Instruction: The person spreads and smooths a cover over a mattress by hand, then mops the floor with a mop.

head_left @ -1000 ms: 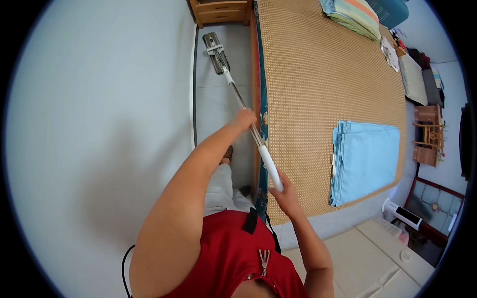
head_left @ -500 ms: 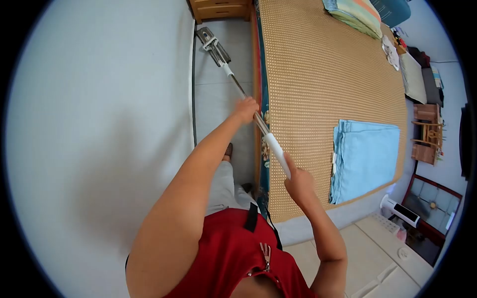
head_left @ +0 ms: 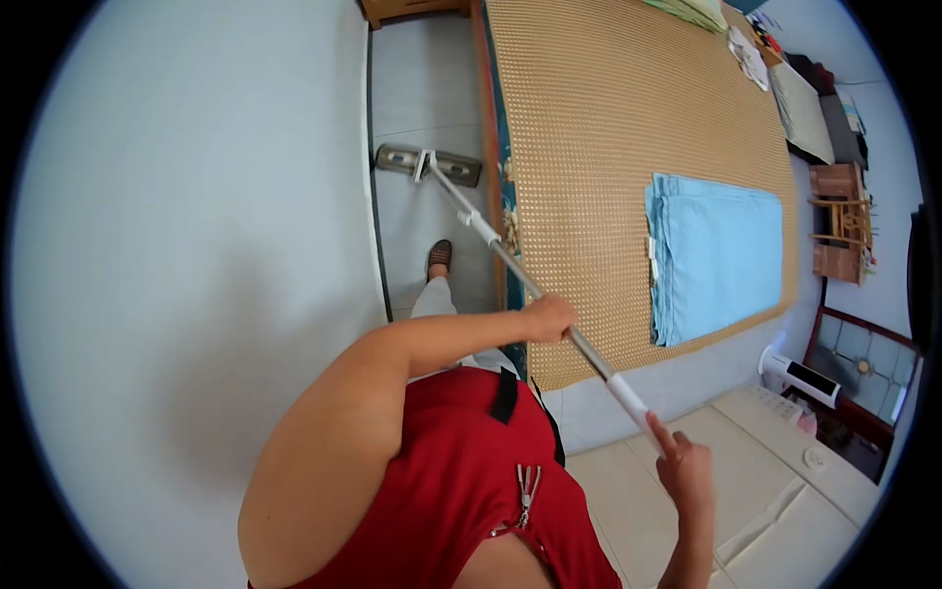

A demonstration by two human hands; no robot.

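Note:
A flat mop (head_left: pixel 456 169) with a long metal pole slants across the view, its wide head down on the floor between the wall and the bed. My left hand (head_left: pixel 549 319) is wrapped round the middle of the pole, over the bed's edge. At the upper end, my right hand (head_left: pixel 684 463) closes on the white grip (head_left: pixel 628 398), with a finger laid along it. White joint pieces show on the lower pole. My foot in a brown shoe (head_left: pixel 441 257) stands on the floor behind the mop head.
The bed has a woven mat (head_left: pixel 579 108) and a folded light-blue cloth (head_left: pixel 716 257). A white wall (head_left: pixel 226 196) runs close on the left. A wooden cabinet (head_left: pixel 412 8) stands at the far end of the narrow floor strip (head_left: pixel 422 83).
The mop head has come back toward me and turned crosswise in the gap. Both hands have moved back and to the right with the pole, and my shoe shows more fully.

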